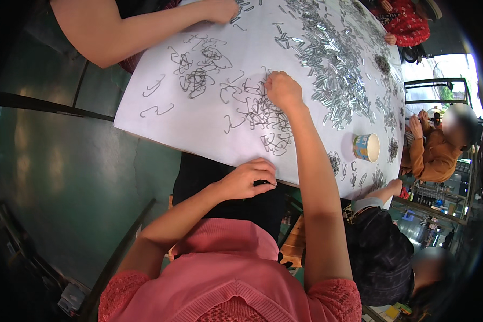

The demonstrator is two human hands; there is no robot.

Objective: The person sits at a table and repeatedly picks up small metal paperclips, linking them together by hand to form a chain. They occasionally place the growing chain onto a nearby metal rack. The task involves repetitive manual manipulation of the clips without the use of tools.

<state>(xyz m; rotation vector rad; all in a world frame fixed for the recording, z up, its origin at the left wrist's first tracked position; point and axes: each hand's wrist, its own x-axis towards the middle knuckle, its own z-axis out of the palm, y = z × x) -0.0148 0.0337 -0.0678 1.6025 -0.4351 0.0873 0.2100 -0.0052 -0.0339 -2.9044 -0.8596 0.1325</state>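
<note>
On the white tabletop [161, 129] lies a loose pile of bent grey wire hooks [265, 121]. My right hand [284, 90] is over its far side, fingers curled closed and turned down. Thin wire shows beside the fingertips, but what they hold is hidden. My left hand [250, 180] rests at the near table edge above my lap, its fingers curled in and the thumb pressed toward them. Something small and dark may be at its fingertips; I cannot make it out. Another tangle of wire hooks [197, 78] lies farther left, with a few single hooks nearby.
A large spread of short shiny metal pieces [333, 70] covers the table's right half. A paper cup [366, 147] stands near the right edge. At the far left, another person's hand [222, 11] touches metal pieces. More people sit along the right side.
</note>
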